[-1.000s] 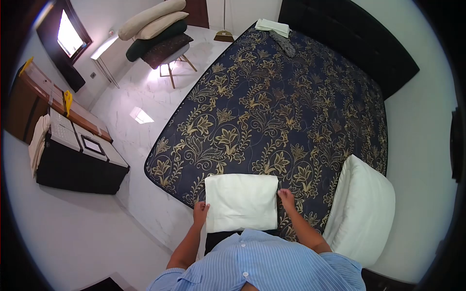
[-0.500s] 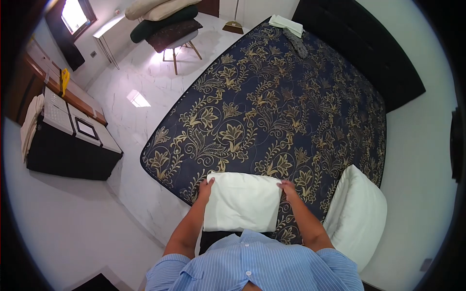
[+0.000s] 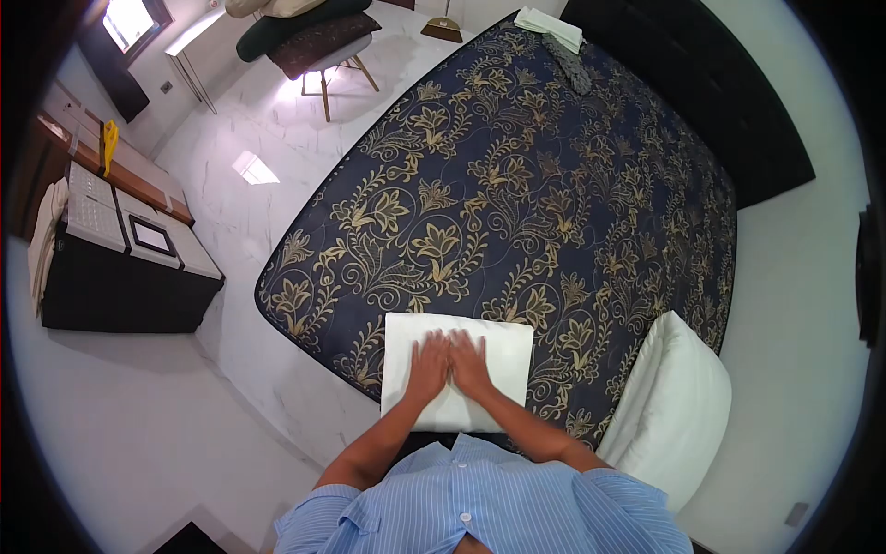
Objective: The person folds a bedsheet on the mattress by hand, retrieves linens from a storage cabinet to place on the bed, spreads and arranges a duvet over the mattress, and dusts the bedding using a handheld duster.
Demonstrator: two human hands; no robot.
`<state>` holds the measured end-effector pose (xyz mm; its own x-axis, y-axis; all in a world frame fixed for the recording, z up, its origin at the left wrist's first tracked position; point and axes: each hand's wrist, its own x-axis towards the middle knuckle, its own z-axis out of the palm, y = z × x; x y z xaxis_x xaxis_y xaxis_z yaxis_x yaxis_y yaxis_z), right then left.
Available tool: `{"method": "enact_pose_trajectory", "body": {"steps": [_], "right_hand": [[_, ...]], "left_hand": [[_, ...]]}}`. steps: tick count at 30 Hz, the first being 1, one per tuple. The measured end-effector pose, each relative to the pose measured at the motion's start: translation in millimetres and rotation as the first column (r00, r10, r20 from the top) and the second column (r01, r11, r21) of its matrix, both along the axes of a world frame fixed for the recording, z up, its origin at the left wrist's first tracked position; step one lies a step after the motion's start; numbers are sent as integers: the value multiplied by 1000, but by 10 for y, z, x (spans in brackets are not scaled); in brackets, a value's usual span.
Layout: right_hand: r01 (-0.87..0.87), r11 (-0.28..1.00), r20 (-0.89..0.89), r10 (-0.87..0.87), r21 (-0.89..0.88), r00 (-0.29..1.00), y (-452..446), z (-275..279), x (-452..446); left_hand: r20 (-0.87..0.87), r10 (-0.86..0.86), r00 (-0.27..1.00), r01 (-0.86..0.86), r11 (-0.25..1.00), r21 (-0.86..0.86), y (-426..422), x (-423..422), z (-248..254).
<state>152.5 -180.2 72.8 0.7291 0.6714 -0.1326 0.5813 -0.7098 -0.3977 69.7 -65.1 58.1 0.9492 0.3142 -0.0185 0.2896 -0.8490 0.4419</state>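
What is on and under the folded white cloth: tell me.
On the folded white cloth, the left hand and right hand lie palms down, side by side. The patterned mattress shows beyond the cloth's far edge; whatever is directly underneath is covered.

Daylight is coming through the window (image 3: 127, 23) at the upper left of the frame, its pane blowing out to white. The glossy floor (image 3: 231, 217) is throwing back a pale window-shaped patch there and a stronger glare beneath the chair (image 3: 351, 52). At left, the black box (image 3: 120, 291) is casting a soft grey shadow below itself. The white cloth (image 3: 509, 369) at lower centre is reflecting brightly, while the headboard (image 3: 697, 88) at upper right is sinking towards black. Slight blur is softening the fingers of the left hand (image 3: 427, 369) and right hand (image 3: 470, 369). Wide-angle distortion is bending the outer edges, and dark vignetting is filling the corners.
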Motion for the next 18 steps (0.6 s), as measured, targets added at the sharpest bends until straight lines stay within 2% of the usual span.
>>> {"method": "enact_pose_trajectory", "body": {"steps": [1,3,4,6,8,10,11,12,13,14,15,17,18], "right_hand": [[-61,997,31,63,-43,998,-60,-53,-55],[-178,975,80,190,-135,978,-142,-133,-113],[-178,974,74,190,-139,979,-218,-152,-67],[-72,968,90,96,-239,991,-488,-71,132],[143,933,182,-86,-331,980,-818,-238,307],[456,816,41,-474,-356,880,-1054,-315,456],[457,817,42,-474,-350,880,-1164,-384,539],[517,802,-285,-592,-297,754,-1283,-482,620],[582,768,-584,-609,-266,536,-1369,-544,675],[643,720,-812,-523,-260,258,-1438,-616,681],[644,722,-814,-519,-254,261,-1412,-612,612],[781,602,-883,-442,-165,154,-1294,-659,377],[840,528,-914,-391,-127,107,-1266,-666,314]], "left_hand": [[-38,-173,984,176,981,83,-66,-43,-31],[-66,-126,990,129,991,47,-10,-123,-58],[-94,-82,992,84,996,16,51,-190,-43],[-128,-37,991,34,999,-21,151,-305,-65],[-173,101,980,-91,994,67,323,-331,-116],[-185,173,967,-152,981,118,461,-343,-176],[-157,269,950,-265,963,49,519,-336,-240],[-136,363,922,-369,929,-24,572,-329,-315],[-122,454,883,-466,879,-99,617,-322,-391],[-117,454,883,-465,880,-96,662,-312,-485],[-154,463,873,-488,821,-297,708,-296,-593],[-230,456,860,-486,590,-645,771,-280,-702],[-222,458,861,-483,595,-642,751,-293,-668]]}}
